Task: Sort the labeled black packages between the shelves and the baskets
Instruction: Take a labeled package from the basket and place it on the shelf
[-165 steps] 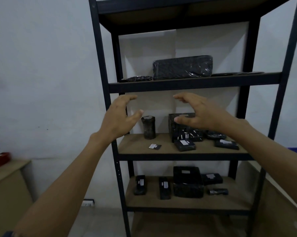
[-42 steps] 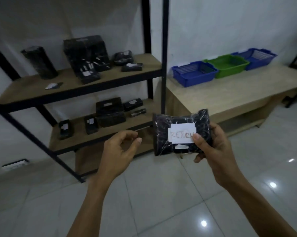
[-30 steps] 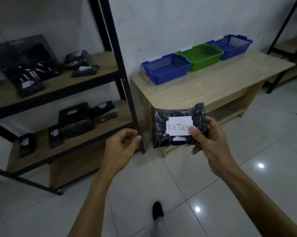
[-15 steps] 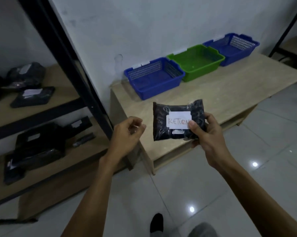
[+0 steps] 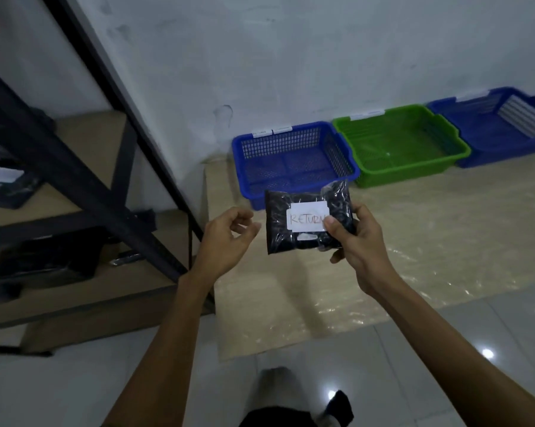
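My right hand grips a black plastic package by its right side, thumb on the white label reading RETURN. The package hangs over the low wooden table, just in front of the left blue basket. My left hand floats just left of the package with loosely curled fingers and holds nothing. A green basket and a second blue basket stand in a row to the right, against the wall. All three baskets look empty and carry small white tags on their back rims.
The black metal shelf unit stands at the left, with several black packages on its wooden boards. White tiled floor lies below, and my foot shows at the bottom edge.
I have walked from the shelf to the table. The baskets now lie directly ahead and closer, and the package is held over the table in front of the left blue basket.
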